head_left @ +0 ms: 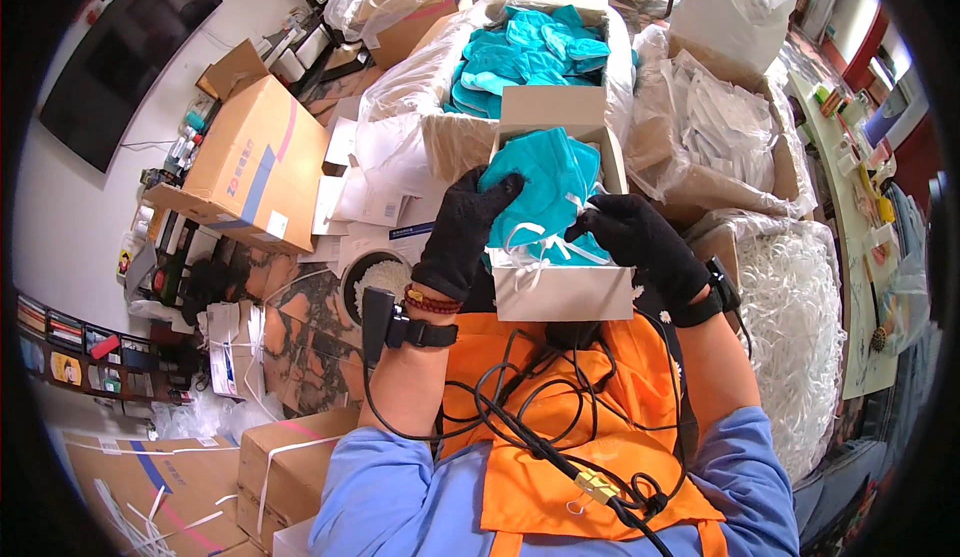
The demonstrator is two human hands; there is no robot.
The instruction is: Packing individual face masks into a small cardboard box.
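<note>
A teal face mask with white straps is held over an open white cardboard box in front of my body. My left hand, in a black glove, grips the mask's left edge between thumb and fingers. On the other side my right hand, also gloved in black, has its fingers closed around a white strap at the mask's right edge. More teal masks with loose straps show inside the box beneath. The right fingertips are partly hidden.
Beyond the box stands a lined carton of teal masks. To its right, a carton holds clear packets; nearer is a heap of white straps. A large brown carton and a bucket of white bits are left. Black cables cross my orange apron.
</note>
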